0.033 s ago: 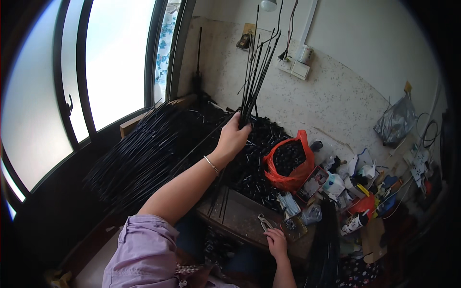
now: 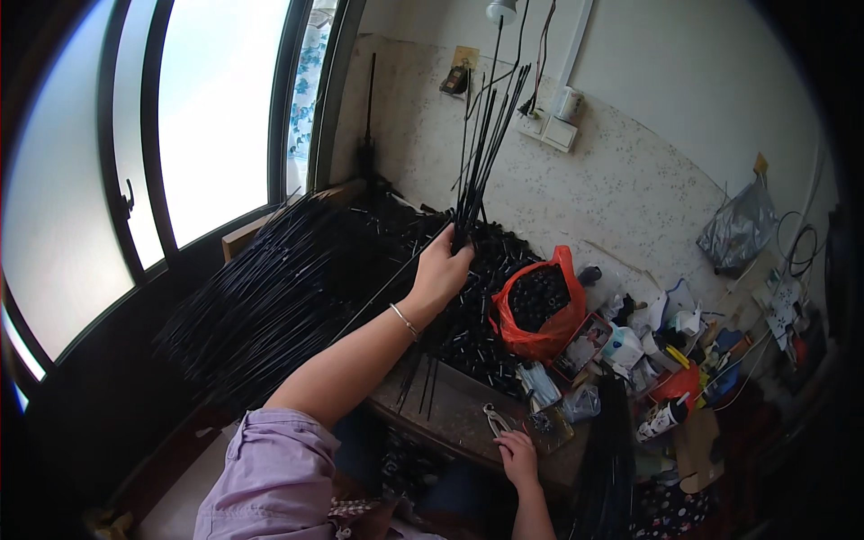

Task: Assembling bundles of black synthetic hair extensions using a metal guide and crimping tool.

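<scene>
The held black rods point steeply upward, leaning slightly right.

Blk rod bundle sl. lower

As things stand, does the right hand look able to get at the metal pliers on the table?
Probably yes: the right hand lies right at the handle end of the pliers, with nothing visible in the way, though whether it grips them is unclear.
</scene>
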The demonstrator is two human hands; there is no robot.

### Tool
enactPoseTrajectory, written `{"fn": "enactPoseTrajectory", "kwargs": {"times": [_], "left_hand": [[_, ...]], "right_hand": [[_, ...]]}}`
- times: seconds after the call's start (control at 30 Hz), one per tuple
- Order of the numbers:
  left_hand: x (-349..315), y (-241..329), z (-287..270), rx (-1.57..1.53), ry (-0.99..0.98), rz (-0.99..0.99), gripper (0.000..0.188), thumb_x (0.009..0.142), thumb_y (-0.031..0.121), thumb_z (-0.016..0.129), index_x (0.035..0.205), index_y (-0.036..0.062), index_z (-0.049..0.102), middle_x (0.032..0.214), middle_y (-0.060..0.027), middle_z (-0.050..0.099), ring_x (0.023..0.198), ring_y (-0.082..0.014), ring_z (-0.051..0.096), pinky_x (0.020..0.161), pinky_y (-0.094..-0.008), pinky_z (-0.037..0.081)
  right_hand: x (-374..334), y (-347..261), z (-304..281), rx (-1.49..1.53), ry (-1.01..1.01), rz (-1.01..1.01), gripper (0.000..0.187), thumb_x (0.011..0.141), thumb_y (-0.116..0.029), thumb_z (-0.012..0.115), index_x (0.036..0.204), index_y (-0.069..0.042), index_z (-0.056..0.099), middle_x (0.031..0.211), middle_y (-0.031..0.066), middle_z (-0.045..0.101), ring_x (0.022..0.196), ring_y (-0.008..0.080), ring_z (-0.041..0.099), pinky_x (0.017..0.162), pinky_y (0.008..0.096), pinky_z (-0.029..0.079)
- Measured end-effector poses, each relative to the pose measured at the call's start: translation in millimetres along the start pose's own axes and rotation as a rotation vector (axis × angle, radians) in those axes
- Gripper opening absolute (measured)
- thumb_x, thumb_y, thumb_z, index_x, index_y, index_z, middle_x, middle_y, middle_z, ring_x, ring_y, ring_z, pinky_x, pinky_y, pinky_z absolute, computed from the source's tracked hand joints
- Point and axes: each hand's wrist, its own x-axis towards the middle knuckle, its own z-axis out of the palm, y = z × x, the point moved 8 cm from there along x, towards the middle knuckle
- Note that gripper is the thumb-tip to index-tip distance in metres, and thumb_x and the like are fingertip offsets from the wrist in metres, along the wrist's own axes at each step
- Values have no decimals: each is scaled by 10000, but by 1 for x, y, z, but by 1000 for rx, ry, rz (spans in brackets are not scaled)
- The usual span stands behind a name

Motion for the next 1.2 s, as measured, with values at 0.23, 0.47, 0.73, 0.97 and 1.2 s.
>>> {"fn": "enactPoseTrajectory", "kwargs": {"times": [0.23,0.47,0.73,0.97,1.2], "left_hand": [[-81,-65,52,-336,-248,-295,118,856,140,552,896,71,465,654,22,475,541,-50,430,466,-211,347],[-112,-11,75,-646,-314,-377,171,874,206,568,889,64,473,656,25,492,503,-37,406,432,-191,310],[-92,-29,31,-738,-257,-554,307,933,294,436,1021,16,533,827,-56,613,712,-128,580,646,-253,485],[-82,-59,1,-279,-398,-719,333,943,269,403,1020,-27,534,732,-53,569,582,-122,522,518,-240,431],[18,-45,3,-189,-502,-419,397,950,335,382,1074,-5,546,549,69,294,434,-34,218,381,-189,190]], "right_hand": [[13,-93,-48,173,107,-2,181,749,-81,623,925,-54,648,1008,109,617,1041,300,518,892,382,411],[67,-179,-52,202,366,-110,529,779,-100,636,1238,4,395,988,172,594,921,274,601,789,344,470],[34,-165,52,1585,-427,339,303,896,-129,493,1167,-13,423,626,40,506,453,121,465,479,223,392],[43,-123,18,1193,61,342,163,934,-170,431,933,-19,493,605,8,454,445,72,398,406,193,335],[52,-105,11,1249,34,374,174,920,-144,459,1027,-13,494,627,11,488,452,62,422,421,185,350]]}}
